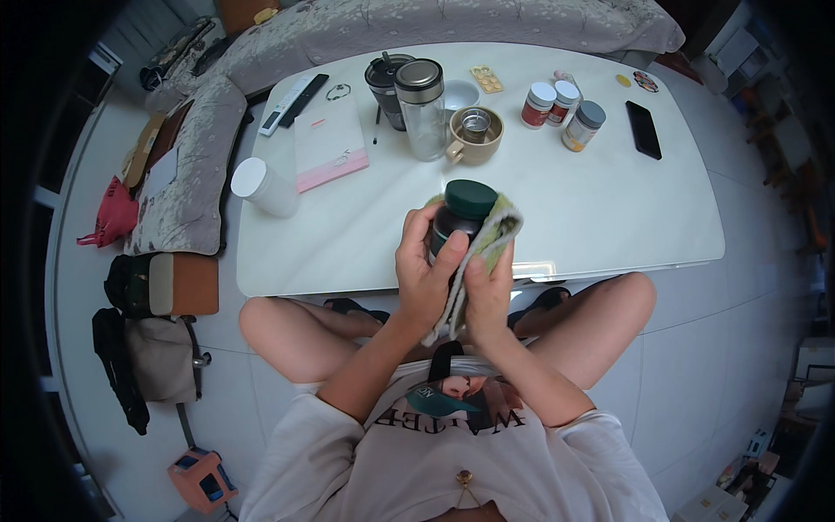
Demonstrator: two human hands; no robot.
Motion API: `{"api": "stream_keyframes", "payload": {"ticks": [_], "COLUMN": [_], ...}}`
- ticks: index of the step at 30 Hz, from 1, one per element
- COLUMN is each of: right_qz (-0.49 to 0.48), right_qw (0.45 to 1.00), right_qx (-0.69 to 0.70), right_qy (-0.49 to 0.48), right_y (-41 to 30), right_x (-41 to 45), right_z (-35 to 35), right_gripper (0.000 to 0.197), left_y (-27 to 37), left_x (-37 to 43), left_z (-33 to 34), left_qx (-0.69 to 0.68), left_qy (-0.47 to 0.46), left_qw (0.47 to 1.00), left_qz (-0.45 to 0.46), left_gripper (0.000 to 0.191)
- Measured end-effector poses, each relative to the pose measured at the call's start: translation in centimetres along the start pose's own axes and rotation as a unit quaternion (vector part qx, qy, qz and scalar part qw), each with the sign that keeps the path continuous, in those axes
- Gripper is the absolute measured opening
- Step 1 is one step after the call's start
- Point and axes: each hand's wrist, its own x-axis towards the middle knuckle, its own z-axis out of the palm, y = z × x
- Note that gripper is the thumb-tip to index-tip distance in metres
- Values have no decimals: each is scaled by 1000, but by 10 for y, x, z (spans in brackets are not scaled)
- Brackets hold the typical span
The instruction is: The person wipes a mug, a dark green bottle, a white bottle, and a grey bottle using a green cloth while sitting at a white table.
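Observation:
A dark bottle (450, 225) with a green screw cap (470, 198) is held upright between both hands, over the near edge of the table. My left hand (423, 261) wraps its left side, the thumb lying across the front. My right hand (490, 287) grips a folded green cloth (486, 245) with a grey border and presses it against the bottle's right side. Part of the cloth shows behind the cap, and its lower end hangs below the hands. Fingers and cloth hide much of the bottle's body.
On the white table (620, 215) are a frosted white-lidded jar (267, 189), a notebook (331, 147), a glass tumbler (421, 114), a tan mug (483, 147), supplement bottles (538, 107), a grey-capped bottle (582, 127) and a smartphone (644, 130). A sofa (391, 29) stands behind.

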Motion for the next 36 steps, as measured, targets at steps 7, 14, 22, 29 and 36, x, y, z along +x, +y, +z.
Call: {"api": "stream_keyframes", "payload": {"ticks": [7, 14, 22, 29, 36], "right_qz": [143, 131, -222, 47, 190], "right_qw": [981, 984, 945, 993, 955], "right_qx": [127, 112, -226, 16, 199], "right_qy": [-35, 45, -81, -108, -110], "right_y": [-36, -28, -18, -50, -55], "right_x": [31, 8, 12, 18, 34], "right_z": [-5, 4, -2, 11, 1], "right_gripper": [38, 41, 61, 65, 37], "left_y": [14, 22, 18, 28, 22], "left_x": [-5, -7, -5, -7, -11], "left_z": [0, 22, 10, 4, 1], "left_qx": [-13, -61, -2, 23, 38], "left_qy": [-49, 41, 17, -14, -32], "left_qw": [999, 997, 1000, 998, 991], "left_qz": [-13, -12, -7, 63, 121], "left_gripper": [45, 39, 39, 42, 53]}}
